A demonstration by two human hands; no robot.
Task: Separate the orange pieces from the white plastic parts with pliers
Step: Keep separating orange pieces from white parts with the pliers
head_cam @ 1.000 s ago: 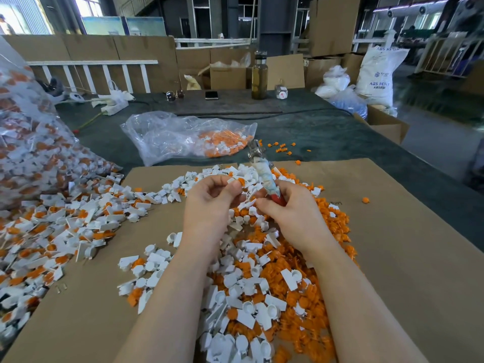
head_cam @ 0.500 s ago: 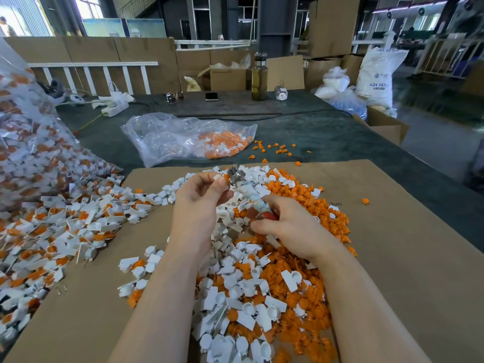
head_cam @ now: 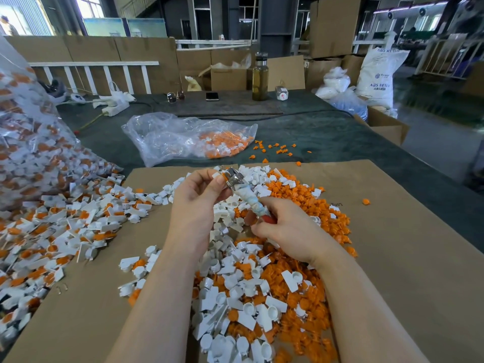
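Head view: left hand pinches white part at pliers nose, right hand clenched round handles; extraction step, apparently next needing a firm outward pull.

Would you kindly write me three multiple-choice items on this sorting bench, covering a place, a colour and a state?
1. Where is the clear bag holding some orange pieces?
A. beyond the cardboard sheet
B. under the right forearm
C. inside a box

2. What colour shows at the pliers handle end?
A. blue
B. red
C. green

3. What is the left hand doing?
A. lying flat
B. hanging idle
C. pinching a white part at the plier tips

Answers: 1 A, it lies on the dark table past the cardboard sheet. 2 B, red peeks from the right hand. 3 C, its fingertips meet the metal tips.
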